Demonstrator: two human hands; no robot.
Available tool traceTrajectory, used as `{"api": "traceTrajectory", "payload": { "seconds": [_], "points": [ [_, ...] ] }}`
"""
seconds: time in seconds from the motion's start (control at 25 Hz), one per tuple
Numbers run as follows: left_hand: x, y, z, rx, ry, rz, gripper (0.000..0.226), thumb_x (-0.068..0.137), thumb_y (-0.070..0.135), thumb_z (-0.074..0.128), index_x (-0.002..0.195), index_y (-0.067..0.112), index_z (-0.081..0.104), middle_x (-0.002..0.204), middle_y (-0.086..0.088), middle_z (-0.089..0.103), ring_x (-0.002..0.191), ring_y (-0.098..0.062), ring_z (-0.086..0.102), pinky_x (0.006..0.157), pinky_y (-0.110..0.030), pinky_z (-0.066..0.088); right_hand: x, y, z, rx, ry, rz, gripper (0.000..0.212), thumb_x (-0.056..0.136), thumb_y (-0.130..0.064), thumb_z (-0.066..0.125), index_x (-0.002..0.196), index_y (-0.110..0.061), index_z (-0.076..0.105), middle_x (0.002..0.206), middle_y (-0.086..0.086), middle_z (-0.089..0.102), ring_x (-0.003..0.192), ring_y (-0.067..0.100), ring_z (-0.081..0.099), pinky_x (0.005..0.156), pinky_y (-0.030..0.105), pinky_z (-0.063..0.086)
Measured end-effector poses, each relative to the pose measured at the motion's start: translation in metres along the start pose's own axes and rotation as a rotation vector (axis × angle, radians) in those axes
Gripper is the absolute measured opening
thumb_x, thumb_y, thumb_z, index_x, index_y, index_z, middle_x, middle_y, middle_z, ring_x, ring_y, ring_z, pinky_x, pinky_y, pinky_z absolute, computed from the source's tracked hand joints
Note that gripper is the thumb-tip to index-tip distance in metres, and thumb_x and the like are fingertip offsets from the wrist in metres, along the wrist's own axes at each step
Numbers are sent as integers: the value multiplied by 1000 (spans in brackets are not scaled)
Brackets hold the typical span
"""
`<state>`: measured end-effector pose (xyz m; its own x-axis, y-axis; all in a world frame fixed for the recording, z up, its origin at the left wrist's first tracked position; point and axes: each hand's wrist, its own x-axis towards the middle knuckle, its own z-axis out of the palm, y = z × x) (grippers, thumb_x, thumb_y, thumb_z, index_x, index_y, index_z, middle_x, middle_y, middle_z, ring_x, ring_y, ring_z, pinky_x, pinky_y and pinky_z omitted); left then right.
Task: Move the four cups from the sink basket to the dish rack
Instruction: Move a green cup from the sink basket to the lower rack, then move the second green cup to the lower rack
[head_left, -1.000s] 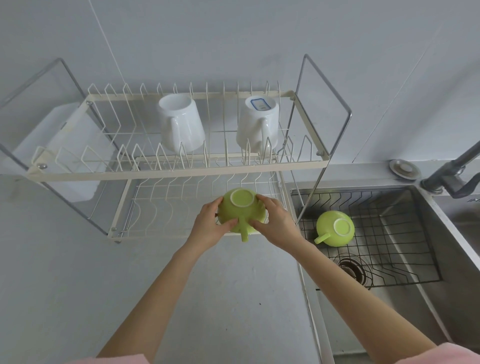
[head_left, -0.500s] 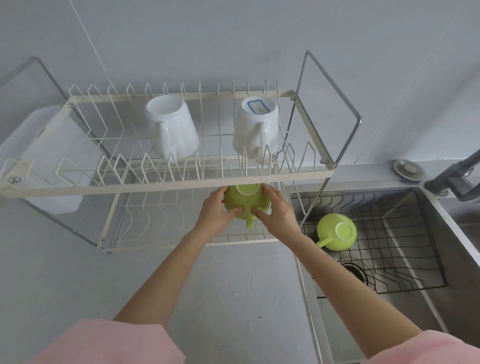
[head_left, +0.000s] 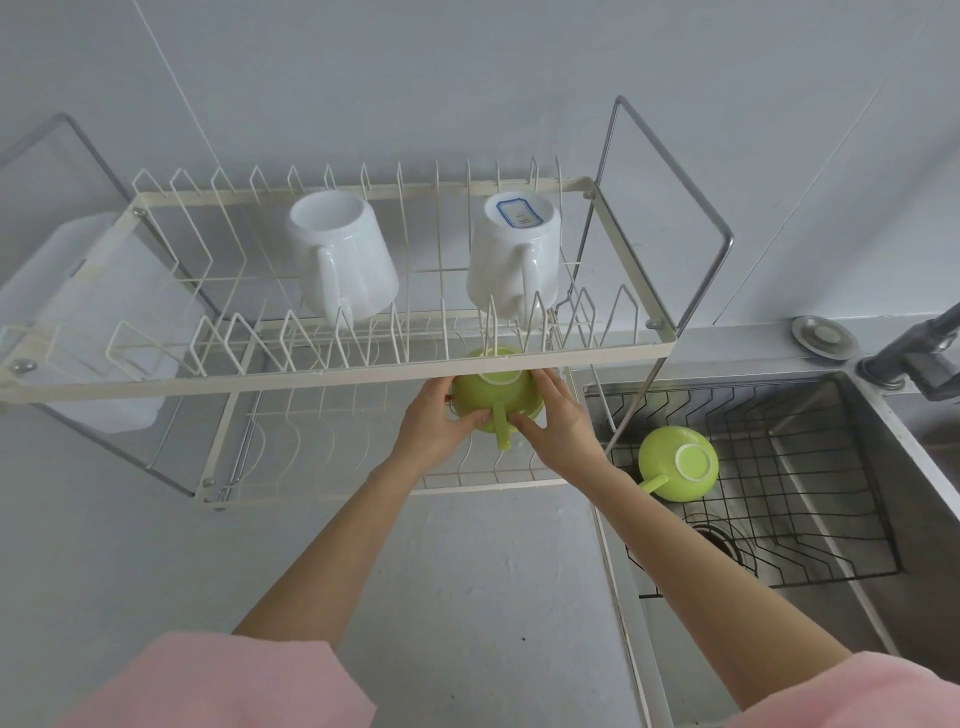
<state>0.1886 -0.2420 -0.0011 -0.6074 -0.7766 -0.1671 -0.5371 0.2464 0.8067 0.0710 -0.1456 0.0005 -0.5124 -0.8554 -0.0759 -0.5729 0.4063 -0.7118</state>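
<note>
- A lime-green cup (head_left: 493, 402) is held upside down over the lower tier of the dish rack (head_left: 332, 371), its top partly hidden by the front rail of the upper tier. A pale ring foot is visible on its base, and its handle is pointed toward the camera.
- The left hand (head_left: 434, 428) is closed against the cup's left side; the right hand (head_left: 558, 431) is closed against its right side. The grip of both hands is clamped on the cup.
- A second lime-green cup (head_left: 678, 462) is seen inverted in the black wire sink basket (head_left: 810, 499), its handle directed to the left, well apart from the hands.
- Two white mugs are set upside down on the upper tier: the left mug (head_left: 340, 260) and the right mug (head_left: 514, 254), the latter marked with a blue-bordered label on its base.
- The rack is placed on a pale grey counter (head_left: 467, 597), just beside the stainless steel sink (head_left: 883, 519).
- A grey faucet (head_left: 919, 353) is located at the right edge. The wall behind is plain and pale.
</note>
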Motion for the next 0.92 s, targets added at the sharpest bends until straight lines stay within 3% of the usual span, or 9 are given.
{"api": "traceTrajectory", "payload": {
  "seconds": [0.16,0.28,0.36,0.56,0.68,0.8,0.92],
  "points": [
    [-11,4,-4,1,-34,16,71,80,20,66,140,17,29,142,-10,39,123,-25,46,98,-33,39,-7,-3,-2,-39,18,-29,76,85,-25,61,146,-14,16,155,6,20,140,26,26,114,44,30],
    [-31,2,-5,100,-33,42,66,84,19,61,140,13,27,146,-10,35,130,-25,41,105,-34,35,-23,-5,-7,-129,-11,-42,76,88,-27,56,147,-17,9,159,4,3,146,22,7,117,40,22],
    [-48,-2,-5,264,-17,85,58,86,24,56,138,13,33,146,-8,38,132,-23,40,108,-35,33,-38,-4,-12,-174,-8,-46,72,90,-27,54,147,-17,11,159,2,0,147,21,7,114,38,26],
    [-89,2,-3,581,44,194,50,86,33,52,132,15,45,144,-7,44,132,-22,41,110,-37,29,-84,2,-25,-205,-45,-141,65,91,-26,52,146,-18,19,158,2,15,145,19,18,115,34,26],
    [-112,13,3,630,50,227,56,82,44,40,128,14,49,139,-7,50,130,-22,44,109,-38,30,-106,15,-38,-253,-62,-146,62,91,-27,51,145,-17,23,156,3,22,144,18,20,116,30,19],
    [-127,23,18,663,52,278,79,66,54,18,122,11,55,130,-7,59,122,-23,53,103,-38,37,-124,34,-51,-261,-50,-114,58,91,-28,51,143,-17,28,154,4,27,144,19,21,116,30,18],
    [-139,35,43,671,-9,268,73,72,53,20,126,14,51,134,-4,55,126,-20,48,104,-34,35,-142,58,-65,-248,-63,-58,55,91,-27,51,141,-16,32,152,5,32,143,21,24,115,33,21]
  ]
}}
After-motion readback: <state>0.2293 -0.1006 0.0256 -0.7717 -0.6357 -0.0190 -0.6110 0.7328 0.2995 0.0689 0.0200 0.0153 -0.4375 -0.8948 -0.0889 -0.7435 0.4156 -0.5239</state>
